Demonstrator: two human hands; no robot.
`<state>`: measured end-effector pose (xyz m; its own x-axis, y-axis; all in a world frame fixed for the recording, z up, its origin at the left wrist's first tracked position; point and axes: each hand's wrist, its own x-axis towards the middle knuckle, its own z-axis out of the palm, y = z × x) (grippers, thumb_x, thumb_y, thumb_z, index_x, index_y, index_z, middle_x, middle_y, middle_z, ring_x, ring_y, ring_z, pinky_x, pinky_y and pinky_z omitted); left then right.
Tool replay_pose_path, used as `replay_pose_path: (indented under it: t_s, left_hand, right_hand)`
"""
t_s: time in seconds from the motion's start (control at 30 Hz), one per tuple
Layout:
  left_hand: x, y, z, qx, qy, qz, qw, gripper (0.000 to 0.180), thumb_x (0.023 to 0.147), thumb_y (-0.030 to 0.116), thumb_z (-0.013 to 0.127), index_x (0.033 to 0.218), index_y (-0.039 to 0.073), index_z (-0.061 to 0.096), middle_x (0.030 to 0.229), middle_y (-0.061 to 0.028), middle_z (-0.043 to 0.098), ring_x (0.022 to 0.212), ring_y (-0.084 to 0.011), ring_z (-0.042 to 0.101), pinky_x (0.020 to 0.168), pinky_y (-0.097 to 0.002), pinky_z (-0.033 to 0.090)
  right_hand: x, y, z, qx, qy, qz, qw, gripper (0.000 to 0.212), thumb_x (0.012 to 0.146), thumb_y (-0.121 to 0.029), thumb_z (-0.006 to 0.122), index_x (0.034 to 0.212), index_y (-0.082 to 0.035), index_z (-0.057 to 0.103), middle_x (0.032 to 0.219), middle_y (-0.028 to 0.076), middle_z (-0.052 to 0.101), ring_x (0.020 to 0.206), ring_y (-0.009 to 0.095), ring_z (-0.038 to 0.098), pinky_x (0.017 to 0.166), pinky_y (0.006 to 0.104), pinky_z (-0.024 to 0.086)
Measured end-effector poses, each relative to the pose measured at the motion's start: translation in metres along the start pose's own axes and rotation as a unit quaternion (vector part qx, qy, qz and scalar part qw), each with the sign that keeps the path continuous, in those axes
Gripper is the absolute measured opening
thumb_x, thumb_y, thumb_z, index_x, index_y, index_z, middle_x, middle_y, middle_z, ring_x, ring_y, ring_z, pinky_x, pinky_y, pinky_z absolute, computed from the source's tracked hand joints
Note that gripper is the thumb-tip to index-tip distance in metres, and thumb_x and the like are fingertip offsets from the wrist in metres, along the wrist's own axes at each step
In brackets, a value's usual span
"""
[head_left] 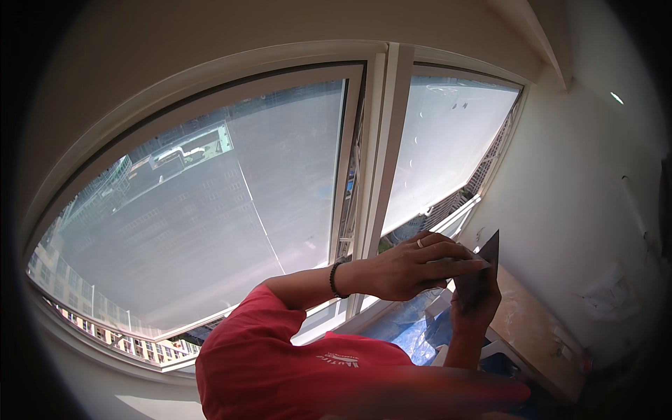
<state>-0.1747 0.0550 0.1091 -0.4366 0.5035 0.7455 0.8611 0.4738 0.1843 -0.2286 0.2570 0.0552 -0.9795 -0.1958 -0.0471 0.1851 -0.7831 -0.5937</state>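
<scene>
My right hand (477, 308) is raised in front of my chest, wrapped round the lower part of a dark grey flat blade-like sheet (490, 253). One sharp corner of the sheet points up; its exact kind is not clear. Reaching across from the left, my left hand (413, 267) lies against the sheet's near side, its fingers bent and close together. One fingertip rests on the dark face. What those fingers hold, if anything, is hidden. A ring and a dark beaded bracelet (337, 281) are on the left hand and wrist.
A large tilted window (210, 203) fills the left, and a second open window (448, 140) is beyond a white post (386, 154). A plain wall (574, 182) rises at right. Behind my right hand are a brown board-like surface (535, 325) and blue plastic sheeting (416, 339).
</scene>
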Motion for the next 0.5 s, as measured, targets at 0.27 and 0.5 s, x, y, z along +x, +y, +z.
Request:
replay_pose_path:
  t_s: [0.27, 0.5]
  left_hand:
    - [0.015, -0.026, -0.066, 0.255, 0.023, -0.106, 0.961, 0.049, 0.093, 0.013, 0.067, 0.140, 0.023, 0.063, 0.134, -0.0063, 0.061, 0.125, -0.0269, 0.059, 0.101, -0.0376, 0.056]
    - [0.131, -0.038, -0.228, 0.598, 0.435, 0.205, 0.641, 0.023, 0.102, 0.005, 0.056, 0.121, -0.003, 0.065, 0.121, -0.0173, 0.064, 0.107, -0.0264, 0.062, 0.090, -0.0426, 0.052]
  right_hand:
    - [0.033, -0.018, -0.040, -0.048, 0.013, -0.107, 0.993, 0.042, 0.104, -0.010, 0.054, 0.145, 0.002, 0.051, 0.125, 0.013, 0.067, 0.097, 0.016, 0.071, 0.072, 0.0247, 0.064]
    - [0.050, 0.001, -0.063, -0.292, -0.011, -0.267, 0.918, 0.041, 0.104, -0.006, 0.053, 0.144, 0.002, 0.051, 0.130, 0.016, 0.064, 0.111, 0.018, 0.065, 0.096, 0.0307, 0.057]
